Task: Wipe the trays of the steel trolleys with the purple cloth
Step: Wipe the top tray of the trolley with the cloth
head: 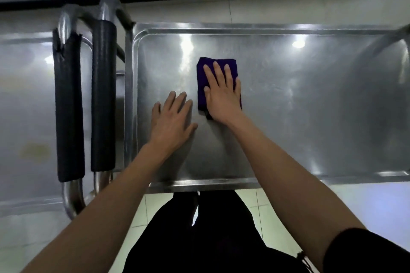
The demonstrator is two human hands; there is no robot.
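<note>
On the right-hand trolley's steel tray (310, 117), the right hand (221, 95) presses flat, fingers straight, on the folded purple cloth (203, 86) near the tray's middle, while the left hand (172, 119) rests open-palmed, holding nothing, just left of it.

Both arms outstretched, left hand (172, 121) and right hand (223, 93) flat, fingers straight, palms down

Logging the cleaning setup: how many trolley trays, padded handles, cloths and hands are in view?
Steel trays: 2
Black padded handles: 2
Purple cloth: 1
Hands: 2, left hand, right hand
Total: 7
</note>
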